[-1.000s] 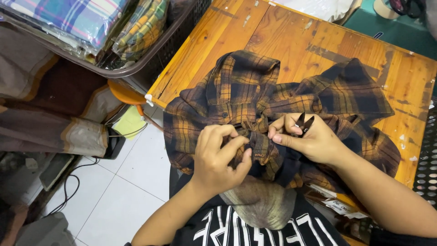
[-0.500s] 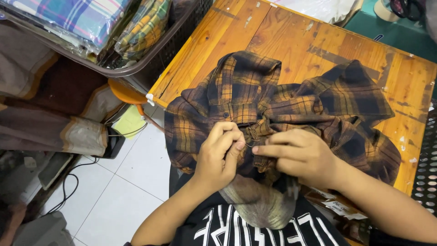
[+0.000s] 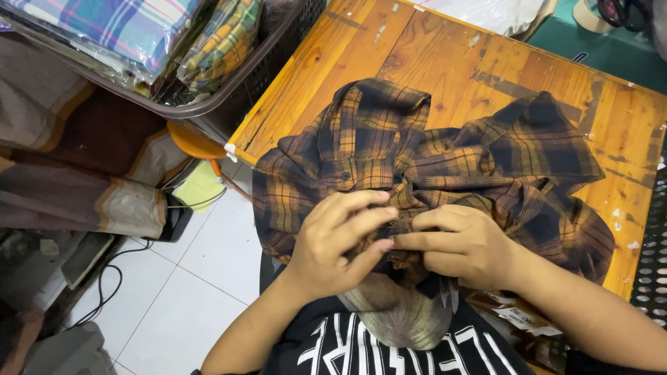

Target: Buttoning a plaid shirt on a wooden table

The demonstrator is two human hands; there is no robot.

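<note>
Bare counter (image 3: 445,55) lies open along the far side and at the far right, so a hand could pass there freely. The rumpled shirt (image 3: 431,156) covers the near middle of the counter and spills over its near edge, blocking that stretch. Left of the counter, a basket (image 3: 229,104) of folded clothes stands close against its edge. Below it, white floor (image 3: 187,292) is open between cables (image 3: 104,292) and the person.

Matt cloth shirt (image 3: 431,167), glossy wood tbl (image 3: 431,55)
</note>
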